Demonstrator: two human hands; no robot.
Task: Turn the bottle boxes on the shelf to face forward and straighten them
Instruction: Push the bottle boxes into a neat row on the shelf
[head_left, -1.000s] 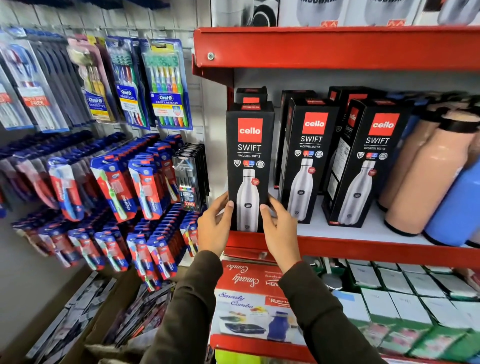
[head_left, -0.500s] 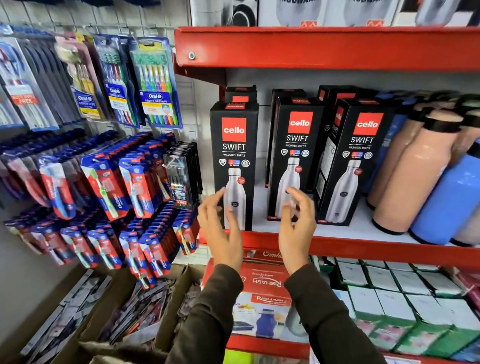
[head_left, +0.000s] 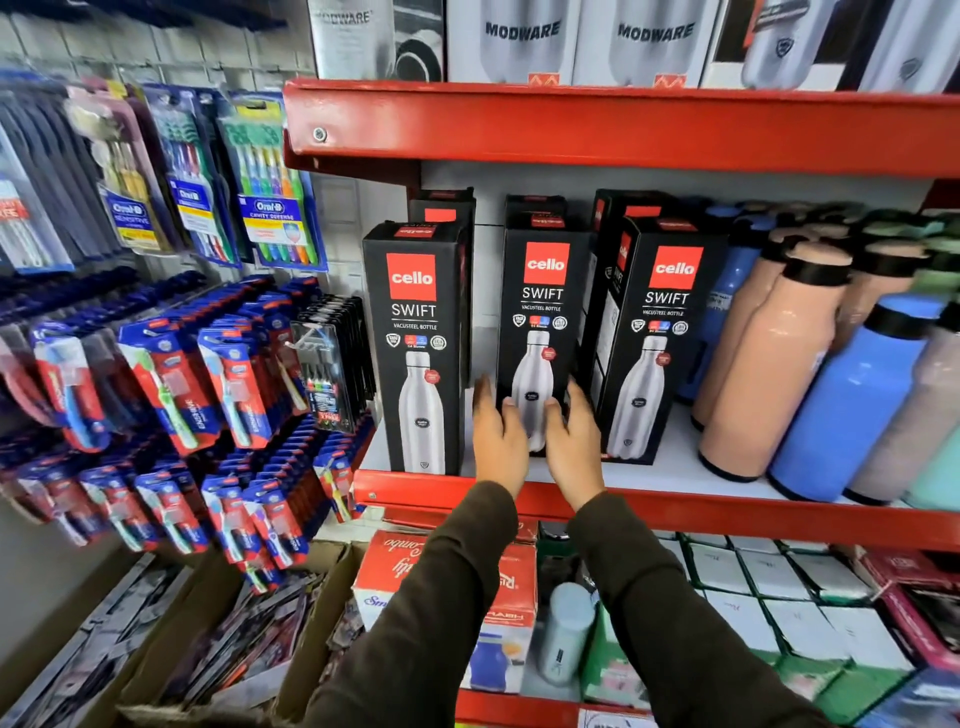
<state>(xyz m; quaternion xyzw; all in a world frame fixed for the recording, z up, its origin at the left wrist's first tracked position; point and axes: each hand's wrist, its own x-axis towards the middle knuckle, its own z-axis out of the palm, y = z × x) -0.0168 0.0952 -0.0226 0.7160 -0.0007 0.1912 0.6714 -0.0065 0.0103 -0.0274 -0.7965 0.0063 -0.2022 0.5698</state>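
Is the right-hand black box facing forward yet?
No. The right-hand box stands upright but angled, its left side panel showing beside the front.

Three black bottle boxes stood upright in the front row on the red shelf, each printed with a red "cello" square, the word SWIFT and a steel bottle. The left box sat at the shelf's front edge, facing forward and a little apart from the others. The middle box stood further back, also front-on, its lower part hidden. The right box was turned slightly, showing its left side panel. More black boxes stood behind them, mostly hidden.
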